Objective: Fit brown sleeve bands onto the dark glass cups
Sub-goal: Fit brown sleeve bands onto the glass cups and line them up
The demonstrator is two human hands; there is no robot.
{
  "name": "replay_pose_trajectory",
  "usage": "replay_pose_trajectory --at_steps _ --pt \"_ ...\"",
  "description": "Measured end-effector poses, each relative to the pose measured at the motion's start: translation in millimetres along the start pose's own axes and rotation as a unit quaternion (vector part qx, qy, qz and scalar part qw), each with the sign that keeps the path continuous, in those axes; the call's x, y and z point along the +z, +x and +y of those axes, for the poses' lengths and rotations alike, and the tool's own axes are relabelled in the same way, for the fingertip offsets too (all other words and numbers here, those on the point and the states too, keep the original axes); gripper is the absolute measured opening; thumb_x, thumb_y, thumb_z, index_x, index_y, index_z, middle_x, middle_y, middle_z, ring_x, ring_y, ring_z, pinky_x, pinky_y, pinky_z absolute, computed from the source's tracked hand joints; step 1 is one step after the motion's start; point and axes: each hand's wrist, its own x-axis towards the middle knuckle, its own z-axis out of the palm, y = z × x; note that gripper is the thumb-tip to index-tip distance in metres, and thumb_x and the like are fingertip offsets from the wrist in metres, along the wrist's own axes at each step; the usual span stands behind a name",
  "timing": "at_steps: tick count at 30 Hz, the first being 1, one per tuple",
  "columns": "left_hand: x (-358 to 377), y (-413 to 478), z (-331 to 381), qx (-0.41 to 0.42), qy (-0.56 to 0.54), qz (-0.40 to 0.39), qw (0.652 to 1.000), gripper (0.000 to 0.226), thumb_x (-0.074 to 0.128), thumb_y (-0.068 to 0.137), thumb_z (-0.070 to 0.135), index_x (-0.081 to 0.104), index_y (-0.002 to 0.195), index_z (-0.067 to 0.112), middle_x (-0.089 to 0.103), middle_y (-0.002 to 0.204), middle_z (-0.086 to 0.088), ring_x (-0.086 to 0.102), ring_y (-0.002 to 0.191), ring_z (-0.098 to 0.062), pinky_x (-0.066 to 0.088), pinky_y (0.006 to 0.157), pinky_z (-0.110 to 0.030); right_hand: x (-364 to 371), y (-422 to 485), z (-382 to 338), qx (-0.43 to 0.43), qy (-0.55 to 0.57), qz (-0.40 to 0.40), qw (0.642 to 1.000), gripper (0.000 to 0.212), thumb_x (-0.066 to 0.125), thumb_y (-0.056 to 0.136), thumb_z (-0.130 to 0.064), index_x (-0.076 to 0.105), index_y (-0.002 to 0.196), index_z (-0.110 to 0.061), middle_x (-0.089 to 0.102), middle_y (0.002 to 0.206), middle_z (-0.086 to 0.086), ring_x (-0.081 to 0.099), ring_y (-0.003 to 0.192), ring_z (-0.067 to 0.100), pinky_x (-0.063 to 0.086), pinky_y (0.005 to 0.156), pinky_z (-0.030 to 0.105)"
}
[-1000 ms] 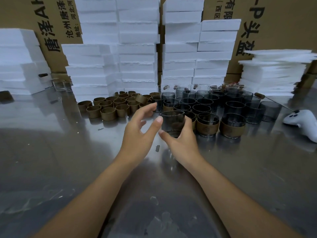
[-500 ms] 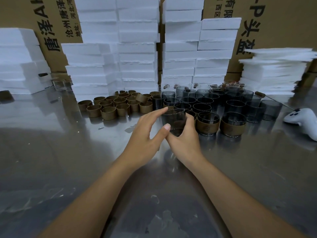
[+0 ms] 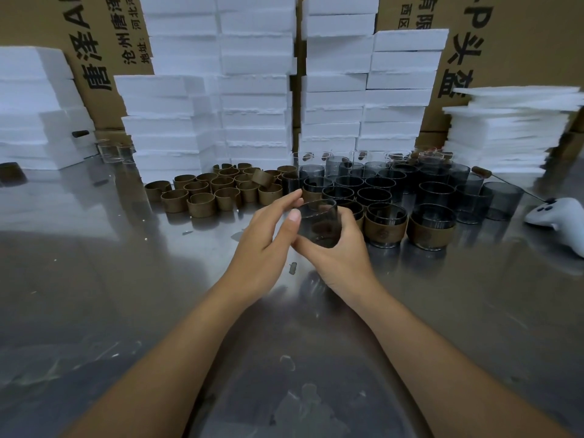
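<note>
My right hand (image 3: 339,257) grips a bare dark glass cup (image 3: 319,222) from below and the side, holding it above the steel table. My left hand (image 3: 262,235) is beside the cup with fingers spread, its thumb and fingertips at the cup's left rim. A cluster of loose brown sleeve bands (image 3: 221,188) stands on the table behind and to the left. Several bare dark cups (image 3: 379,184) crowd behind the hands. Two cups with brown bands fitted, one (image 3: 384,224) and another (image 3: 433,226), stand just right of the held cup.
White foam blocks (image 3: 252,90) are stacked along the back, with cardboard boxes (image 3: 521,42) behind them. A white controller (image 3: 559,216) lies at the right edge. Clear glasses (image 3: 112,150) stand far left. The steel table (image 3: 158,295) reaches toward me.
The right hand has lifted the cup slightly and tilted it. The left hand moved in from an open reach until its fingers touch the cup's rim.
</note>
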Motion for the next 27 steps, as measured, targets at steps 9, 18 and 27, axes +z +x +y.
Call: replay_pose_trajectory --at_steps 9,18,27 --pt "0.7 0.5 1.8 0.003 -0.016 -0.029 0.999 0.054 0.032 0.087 0.053 0.044 0.137 0.036 0.051 0.135 0.017 0.037 0.128 0.008 0.026 0.096 0.001 2.7 -2.9 0.4 0.001 -0.006 -0.047 0.999 0.048 0.080 0.071 -0.011 0.055 0.111 -0.018 0.067 0.096 0.003 0.064 0.083 0.009 0.048 0.055 0.012" --pt "5.6 -3.5 8.7 0.054 0.019 -0.044 0.997 0.047 0.036 0.094 0.046 0.048 0.136 0.029 0.051 0.135 0.009 0.036 0.132 0.002 0.027 0.105 -0.009 3.2 -3.3 -1.0 -0.002 -0.026 -0.054 0.998 0.051 0.076 0.059 -0.025 0.052 0.104 -0.029 0.065 0.100 0.001 0.062 0.074 -0.007 0.046 0.054 0.008" --pt "3.1 -3.8 14.6 0.098 0.007 -0.021 0.995 0.040 0.033 0.091 0.048 0.053 0.124 0.039 0.065 0.113 0.016 0.045 0.119 -0.003 0.038 0.095 -0.018 -0.2 0.8 2.2 0.037 -0.043 -0.025 0.998 0.047 0.080 0.072 -0.026 0.054 0.111 -0.023 0.068 0.098 -0.003 0.066 0.082 0.005 0.049 0.063 0.016"
